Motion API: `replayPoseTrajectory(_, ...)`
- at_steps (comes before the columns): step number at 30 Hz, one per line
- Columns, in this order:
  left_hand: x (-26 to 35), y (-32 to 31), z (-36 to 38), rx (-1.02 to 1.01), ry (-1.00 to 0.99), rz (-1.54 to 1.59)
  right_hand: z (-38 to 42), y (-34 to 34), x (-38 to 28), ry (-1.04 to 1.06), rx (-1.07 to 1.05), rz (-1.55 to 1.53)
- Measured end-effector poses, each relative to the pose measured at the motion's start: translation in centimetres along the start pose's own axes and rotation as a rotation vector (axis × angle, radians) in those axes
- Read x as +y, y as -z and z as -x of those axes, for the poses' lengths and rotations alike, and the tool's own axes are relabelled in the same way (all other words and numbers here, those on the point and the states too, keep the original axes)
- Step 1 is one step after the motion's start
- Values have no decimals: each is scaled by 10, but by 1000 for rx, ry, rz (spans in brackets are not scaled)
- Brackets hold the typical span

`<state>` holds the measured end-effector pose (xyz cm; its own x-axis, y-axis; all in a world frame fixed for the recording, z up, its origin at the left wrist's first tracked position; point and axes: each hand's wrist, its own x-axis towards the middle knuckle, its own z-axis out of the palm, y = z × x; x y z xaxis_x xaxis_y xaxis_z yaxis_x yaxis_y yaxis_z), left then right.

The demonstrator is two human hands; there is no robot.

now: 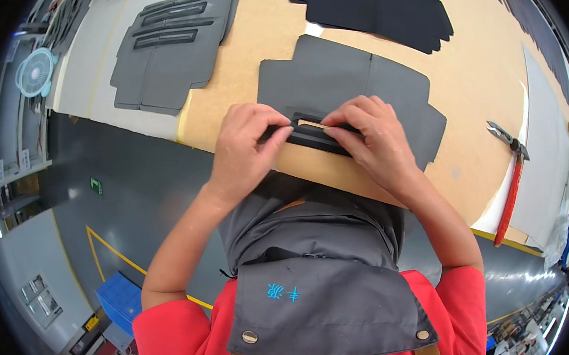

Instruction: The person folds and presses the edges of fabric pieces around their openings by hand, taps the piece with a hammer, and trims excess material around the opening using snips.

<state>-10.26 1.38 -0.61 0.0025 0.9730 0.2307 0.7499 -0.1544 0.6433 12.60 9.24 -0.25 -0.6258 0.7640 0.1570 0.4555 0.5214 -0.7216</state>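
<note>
A grey cut sheet panel with notched corners lies on the tan worktable in front of me. At its near edge is a black strip piece with a long slot, through which a lighter tan surface shows. My left hand pinches the left end of this black strip between thumb and fingers. At the right end, my right hand grips it the same way, its fingers curled over the grey panel. The fingers cover both ends of the strip.
Grey panels with black slotted strips lie at the left. Black cut panels lie at the back. Red-handled pliers rest near the table's right side. A light blue fan stands far left, and a blue bin is on the floor.
</note>
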Motion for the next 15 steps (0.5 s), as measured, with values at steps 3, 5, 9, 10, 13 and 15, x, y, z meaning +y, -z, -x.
replayPoseTrajectory(3,-8,-10,-2,45,-67,-1,-11,-17,-2,82,27,91)
replayPoseTrajectory(5,-10,-10,-8,40,-88,12,-15,-22,-4,86,30,150)
replayPoseTrajectory(9,-14,-9,-14,27,-177,-6,-21,-23,-8,58,24,177)
replayPoseTrajectory(10,-16,-10,-14,39,-203,-17,-23,-23,-8,58,25,175)
replayPoseTrajectory(13,-21,-12,-12,57,-279,-51,-20,-28,-14,77,34,292)
replayPoseTrajectory(15,-23,-12,-11,54,-324,-66,-17,-29,-12,86,48,229)
